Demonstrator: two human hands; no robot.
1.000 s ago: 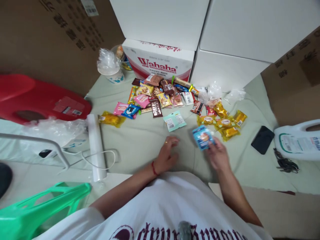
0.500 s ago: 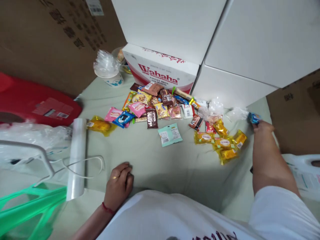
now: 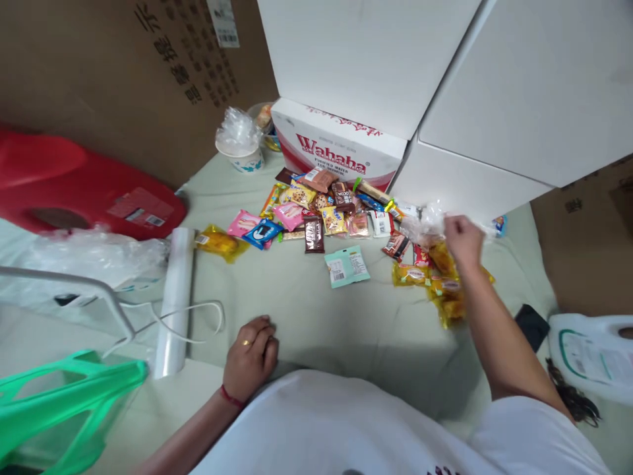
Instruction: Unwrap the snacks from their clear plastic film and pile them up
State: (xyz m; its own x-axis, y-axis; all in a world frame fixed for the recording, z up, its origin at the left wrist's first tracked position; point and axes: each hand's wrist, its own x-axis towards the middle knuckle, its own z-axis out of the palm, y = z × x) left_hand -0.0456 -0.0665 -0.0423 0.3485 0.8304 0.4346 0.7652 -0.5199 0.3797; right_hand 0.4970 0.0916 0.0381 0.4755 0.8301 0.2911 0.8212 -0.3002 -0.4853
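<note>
My left hand (image 3: pixel 250 353) rests on the cloth with its fingers curled in, and nothing shows in it. Over the right side of the snack pile, my right hand (image 3: pixel 463 241) is closed, slightly blurred, beside crumpled clear plastic (image 3: pixel 430 218); its fingertips are hidden. Under and next to it lie several yellow-wrapped snacks (image 3: pixel 411 274). A small blue packet (image 3: pixel 500 225) lies to the right of that hand. Between the hands are a pale green packet (image 3: pixel 347 266), a brown chocolate packet (image 3: pixel 313 233) and a blue packet with a white print (image 3: pixel 262 233).
Behind the snacks stands a Wahaha water carton (image 3: pixel 336 148) against white boxes. On the left are a paper cup (image 3: pixel 242 158) stuffed with plastic, a red jug (image 3: pixel 99 191), a plastic film roll (image 3: pixel 175 303) and a green bag (image 3: pixel 74 396). A white jug (image 3: pixel 593 349) stands at right.
My right hand has moved left from the far right edge to the snack pile and let go of the blue packet, which stays behind. My left hand stays resting; the view has shifted slightly.
</note>
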